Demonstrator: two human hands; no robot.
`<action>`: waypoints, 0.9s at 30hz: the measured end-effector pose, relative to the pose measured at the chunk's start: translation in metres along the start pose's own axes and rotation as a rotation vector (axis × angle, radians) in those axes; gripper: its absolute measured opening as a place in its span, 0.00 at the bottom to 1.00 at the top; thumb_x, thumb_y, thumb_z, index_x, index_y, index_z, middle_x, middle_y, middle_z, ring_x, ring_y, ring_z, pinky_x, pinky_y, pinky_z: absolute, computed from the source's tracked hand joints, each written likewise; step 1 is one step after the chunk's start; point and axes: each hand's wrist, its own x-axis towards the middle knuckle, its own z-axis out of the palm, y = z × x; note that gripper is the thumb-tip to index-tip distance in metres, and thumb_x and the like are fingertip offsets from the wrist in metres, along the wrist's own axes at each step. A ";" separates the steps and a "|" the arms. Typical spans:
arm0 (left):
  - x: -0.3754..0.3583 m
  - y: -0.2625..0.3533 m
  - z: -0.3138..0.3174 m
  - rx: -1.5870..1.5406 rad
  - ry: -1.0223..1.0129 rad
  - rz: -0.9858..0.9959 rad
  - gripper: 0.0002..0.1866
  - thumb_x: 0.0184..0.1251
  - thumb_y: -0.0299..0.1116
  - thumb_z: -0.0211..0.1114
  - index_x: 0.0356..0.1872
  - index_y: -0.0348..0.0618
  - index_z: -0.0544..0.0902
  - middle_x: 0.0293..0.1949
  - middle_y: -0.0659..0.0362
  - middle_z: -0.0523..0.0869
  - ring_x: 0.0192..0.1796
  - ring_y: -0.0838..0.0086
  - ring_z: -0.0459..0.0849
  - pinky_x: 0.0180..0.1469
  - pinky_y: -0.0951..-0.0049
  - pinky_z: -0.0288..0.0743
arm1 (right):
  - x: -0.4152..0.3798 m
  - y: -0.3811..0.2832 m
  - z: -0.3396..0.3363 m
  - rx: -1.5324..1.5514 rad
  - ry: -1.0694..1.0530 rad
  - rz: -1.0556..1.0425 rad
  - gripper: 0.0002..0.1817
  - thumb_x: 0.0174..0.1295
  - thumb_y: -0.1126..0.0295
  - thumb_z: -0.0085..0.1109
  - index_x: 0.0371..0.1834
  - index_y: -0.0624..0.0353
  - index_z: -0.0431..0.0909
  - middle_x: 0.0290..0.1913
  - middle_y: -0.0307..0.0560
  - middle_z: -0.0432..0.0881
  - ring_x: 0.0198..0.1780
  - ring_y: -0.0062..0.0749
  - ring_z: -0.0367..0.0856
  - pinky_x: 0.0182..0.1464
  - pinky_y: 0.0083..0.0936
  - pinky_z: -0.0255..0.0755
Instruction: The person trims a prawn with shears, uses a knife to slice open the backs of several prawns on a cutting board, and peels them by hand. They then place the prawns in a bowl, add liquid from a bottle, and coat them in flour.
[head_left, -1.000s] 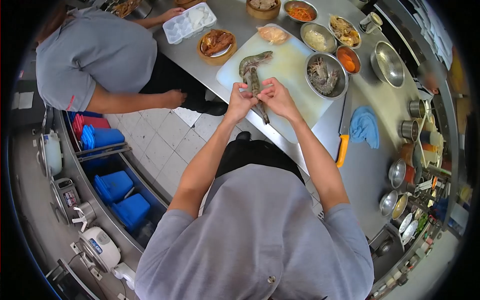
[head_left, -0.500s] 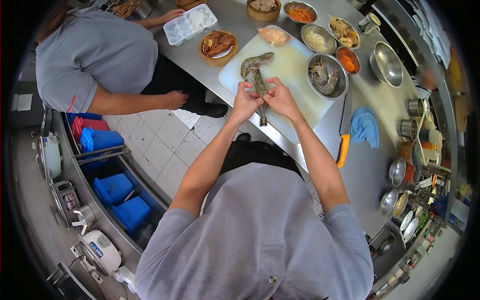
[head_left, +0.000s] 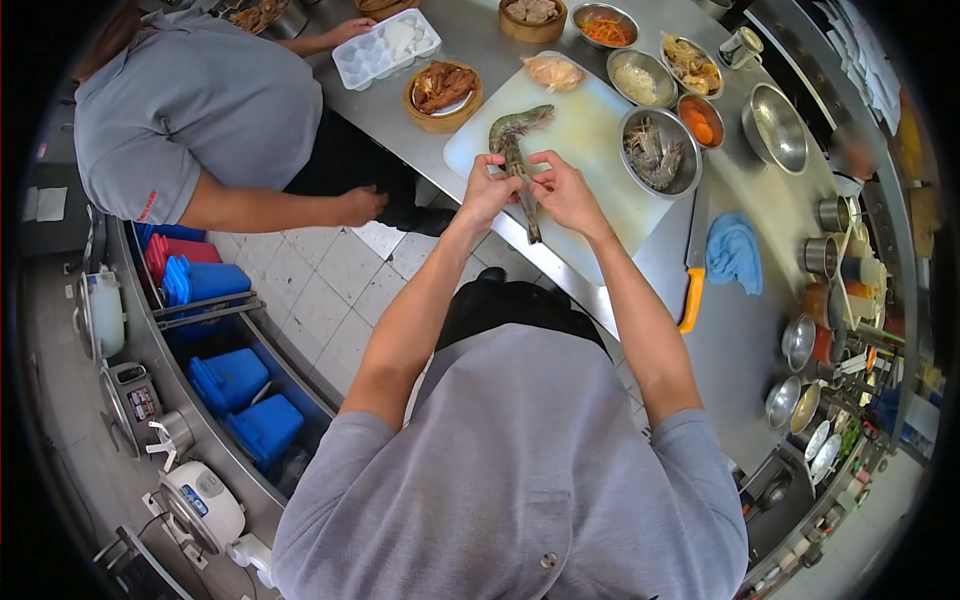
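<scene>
Close to the front edge of the white cutting board (head_left: 600, 120), both my hands pinch a grey raw shrimp (head_left: 531, 224). My left hand (head_left: 487, 194) has its fingers closed on the shrimp's left side. From the right, my right hand (head_left: 566, 196) grips the same shrimp with thumb and fingertips. The shrimp's middle is partly hidden by my fingers, and its lower end points toward me. Just beyond lies another curved shrimp (head_left: 510, 124) on the board. At the board's right side, a metal bowl (head_left: 675, 192) contains several shrimp pieces (head_left: 655, 155).
A knife with a yellow handle (head_left: 692, 300) lies right of the board beside a blue cloth (head_left: 735, 255). Metal bowls of shredded carrot (head_left: 604, 31) and other ingredients stand behind. A co-worker (head_left: 210, 110) stands at left, one hand at a white egg tray (head_left: 365, 68).
The view has shifted slightly, so the table items sit a little further right. My hands stay on the same shrimp, with only small finger movement.
</scene>
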 end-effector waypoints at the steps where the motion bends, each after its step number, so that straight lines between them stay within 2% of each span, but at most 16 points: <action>1: 0.000 -0.003 0.002 -0.008 0.037 0.021 0.30 0.58 0.21 0.69 0.59 0.40 0.61 0.42 0.49 0.83 0.38 0.70 0.84 0.38 0.70 0.80 | 0.000 0.002 0.002 0.008 0.014 0.008 0.22 0.62 0.79 0.59 0.61 0.62 0.73 0.38 0.54 0.88 0.41 0.34 0.88 0.43 0.31 0.79; 3: 0.000 -0.008 0.008 -0.026 0.110 0.066 0.30 0.57 0.21 0.68 0.57 0.40 0.61 0.39 0.50 0.82 0.34 0.72 0.81 0.33 0.72 0.76 | 0.001 0.003 0.006 0.021 0.042 0.020 0.22 0.62 0.79 0.59 0.61 0.62 0.75 0.41 0.51 0.87 0.42 0.31 0.87 0.44 0.29 0.79; 6: 0.003 -0.016 0.008 0.080 0.180 0.093 0.29 0.58 0.24 0.69 0.57 0.40 0.62 0.40 0.50 0.82 0.35 0.70 0.82 0.36 0.70 0.77 | -0.002 0.000 -0.010 0.083 0.147 -0.122 0.22 0.61 0.80 0.60 0.61 0.61 0.76 0.41 0.44 0.83 0.39 0.25 0.81 0.40 0.24 0.77; 8: 0.004 -0.017 0.005 0.088 0.180 0.121 0.29 0.58 0.25 0.70 0.56 0.40 0.62 0.40 0.50 0.83 0.37 0.69 0.82 0.38 0.69 0.78 | -0.025 -0.048 -0.050 0.650 0.022 -0.099 0.20 0.62 0.77 0.64 0.59 0.60 0.78 0.38 0.38 0.79 0.35 0.20 0.75 0.35 0.19 0.72; 10: 0.003 -0.023 0.005 0.115 0.187 0.135 0.29 0.58 0.26 0.70 0.56 0.40 0.62 0.40 0.50 0.84 0.38 0.68 0.83 0.40 0.68 0.78 | -0.055 -0.102 -0.083 1.315 -0.288 -0.409 0.18 0.64 0.74 0.65 0.58 0.60 0.80 0.36 0.36 0.77 0.33 0.17 0.71 0.32 0.18 0.69; 13: 0.000 -0.022 0.006 0.198 0.205 0.157 0.30 0.56 0.26 0.71 0.56 0.40 0.62 0.40 0.49 0.85 0.39 0.68 0.85 0.42 0.68 0.79 | -0.070 -0.145 -0.115 1.210 -0.576 -0.628 0.15 0.67 0.72 0.65 0.55 0.61 0.82 0.37 0.36 0.77 0.35 0.16 0.73 0.33 0.17 0.70; 16: -0.002 -0.021 0.008 0.208 0.206 0.173 0.31 0.56 0.26 0.72 0.56 0.40 0.62 0.40 0.49 0.85 0.39 0.69 0.85 0.41 0.69 0.80 | -0.055 -0.119 -0.103 0.564 -0.219 -0.293 0.14 0.67 0.71 0.66 0.54 0.60 0.83 0.38 0.37 0.80 0.36 0.16 0.74 0.34 0.16 0.71; 18: -0.001 -0.022 0.010 0.216 0.209 0.175 0.31 0.57 0.26 0.72 0.56 0.40 0.62 0.40 0.49 0.85 0.39 0.69 0.85 0.41 0.70 0.80 | -0.036 -0.069 -0.062 0.261 -0.033 -0.049 0.12 0.66 0.70 0.66 0.50 0.61 0.83 0.39 0.41 0.83 0.36 0.19 0.77 0.37 0.19 0.74; 20: 0.000 -0.022 0.011 0.216 0.202 0.175 0.31 0.57 0.25 0.72 0.56 0.40 0.62 0.40 0.50 0.85 0.39 0.69 0.84 0.40 0.70 0.80 | -0.014 0.006 -0.019 0.077 0.185 -0.138 0.10 0.65 0.70 0.66 0.46 0.62 0.82 0.38 0.45 0.85 0.35 0.24 0.81 0.40 0.24 0.77; 23: -0.004 -0.017 0.013 0.209 0.187 0.163 0.31 0.58 0.23 0.72 0.57 0.40 0.61 0.40 0.50 0.84 0.39 0.70 0.84 0.40 0.71 0.79 | -0.011 0.014 0.007 0.039 0.241 0.068 0.10 0.63 0.70 0.67 0.42 0.64 0.80 0.37 0.50 0.86 0.37 0.31 0.85 0.42 0.29 0.80; 27: -0.005 -0.012 0.017 0.202 0.177 0.152 0.32 0.58 0.20 0.72 0.58 0.40 0.61 0.41 0.51 0.83 0.40 0.70 0.83 0.40 0.73 0.78 | 0.000 0.022 0.017 0.035 0.253 0.076 0.13 0.60 0.71 0.69 0.43 0.64 0.78 0.37 0.53 0.87 0.38 0.36 0.87 0.42 0.32 0.81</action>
